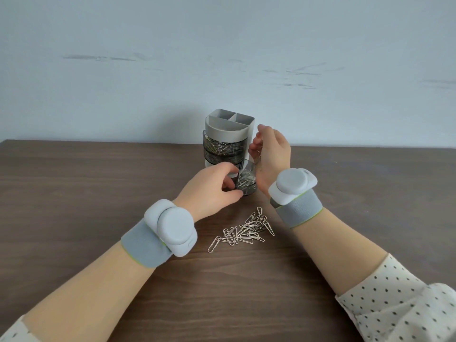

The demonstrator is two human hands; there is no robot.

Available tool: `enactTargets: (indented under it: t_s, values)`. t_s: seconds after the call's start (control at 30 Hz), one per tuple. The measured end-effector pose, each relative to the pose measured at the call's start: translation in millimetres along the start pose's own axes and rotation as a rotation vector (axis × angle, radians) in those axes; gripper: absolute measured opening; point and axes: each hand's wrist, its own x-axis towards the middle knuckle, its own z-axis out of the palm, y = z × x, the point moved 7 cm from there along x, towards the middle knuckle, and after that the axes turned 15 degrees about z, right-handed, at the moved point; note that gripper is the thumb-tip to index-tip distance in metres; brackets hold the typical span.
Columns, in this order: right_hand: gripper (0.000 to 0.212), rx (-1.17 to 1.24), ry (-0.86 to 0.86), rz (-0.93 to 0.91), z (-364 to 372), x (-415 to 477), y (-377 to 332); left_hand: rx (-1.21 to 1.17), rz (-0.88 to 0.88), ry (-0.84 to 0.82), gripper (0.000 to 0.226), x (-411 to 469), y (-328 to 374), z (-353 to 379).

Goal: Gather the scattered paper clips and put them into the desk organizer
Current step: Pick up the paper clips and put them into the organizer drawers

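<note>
- Centrally, a grey organizer (229, 129) is standing at the back of a brown table (74, 193), close to a pale wall (222, 45).
- Its top is showing open compartments. Below them, dark see-through tiers are holding many clips (222, 146).
- A small clear drawer (246, 180) is sticking out from the organizer's base toward the viewer, carrying a little heap of clips.
- The left hand (209, 191) is reaching in from the organizer's front left, its thumb and curled fingers gripping the drawer's near edge.
- The right hand (270, 154) is hanging just right of the organizer, above the drawer, palm facing left. Its fingers are curling inward and pinching a few thin clips, though how many is too small to tell.
- A loose pile (246, 229) of silver clips is lying on the table in front of the organizer, nearer the viewer than the drawer, between the two forearms and touching neither.
- Both wrists are wearing grey bands (145, 245) with rounded pale devices on top.
- A white dotted sleeve (399, 304) is covering the right forearm, far in front and right of the organizer.
</note>
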Motion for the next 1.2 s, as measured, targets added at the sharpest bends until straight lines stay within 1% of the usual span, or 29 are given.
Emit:
enactTargets:
  t_s: [0.13, 0.23, 0.33, 0.43, 0.5, 0.63, 0.73, 0.8, 0.87, 0.9, 0.93, 1.0, 1.03, 1.07, 1.1, 1.13, 1.2]
  values:
    - [0.031, -0.077, 0.001, -0.075, 3, -3, 0, -0.005, -0.003, 0.010, 0.047, -1, 0, -1]
    - [0.035, -0.075, 0.019, -0.020, 2, -2, 1, -0.005, -0.009, 0.008, 0.046, -2, -1, -1]
    - [0.040, -0.003, -0.035, 0.034, 4, -2, 1, -0.005, -0.009, 0.007, 0.046, -2, -2, -2]
    - [0.039, 0.019, -0.073, 0.041, 5, -8, 0, -0.015, -0.007, 0.003, 0.046, -2, -2, -2]
    - [0.042, 0.021, -0.094, 0.053, 4, -13, 1, -0.024, -0.011, 0.002, 0.045, -3, -2, -2]
    - [0.059, -0.083, -0.207, 0.109, 6, -22, 6, -0.039, -0.037, -0.005, 0.046, -6, 0, -2]
    - [0.060, -0.130, -0.282, 0.111, 12, -25, 4, -0.067, -0.060, -0.007, 0.047, -15, 5, 0]
    - [0.061, -0.120, -0.315, 0.136, 14, -26, 2, -0.037, -0.067, -0.027, 0.048, -24, 8, -2]
    - [0.059, -0.126, -0.293, 0.151, 10, -27, 3, 0.031, -0.075, -0.066, 0.047, -37, 9, -9]
    - [0.055, -0.159, -0.233, 0.128, 2, -26, 1, 0.058, -0.081, -0.092, 0.045, -41, 7, -12]
    - [0.047, -0.214, -0.146, 0.083, -10, -29, -2, 0.085, -0.090, -0.122, 0.041, -48, 8, -16]
    - [0.019, -0.409, 0.068, -0.030, -34, -31, -9, 0.084, -0.134, -0.181, 0.035, -58, 3, -22]
    - [0.017, -0.553, 0.149, -0.068, -42, -31, -12, 0.072, -0.160, -0.215, 0.033, -60, -1, -25]
    - [0.021, -0.745, 0.171, -0.085, -50, -35, -12, 0.055, -0.181, -0.259, 0.033, -65, 0, -21]
    - [0.025, -0.950, 0.122, -0.085, -49, -34, -9, 0.040, -0.198, -0.296, 0.033, -65, -1, -20]
    - [0.026, -1.139, 0.033, -0.067, -47, -38, -3, 0.021, -0.204, -0.326, 0.034, -65, 0, -15]
    - [0.028, -1.407, -0.134, -0.032, -40, -48, 12, -0.016, -0.205, -0.339, 0.037, -60, 4, -5]
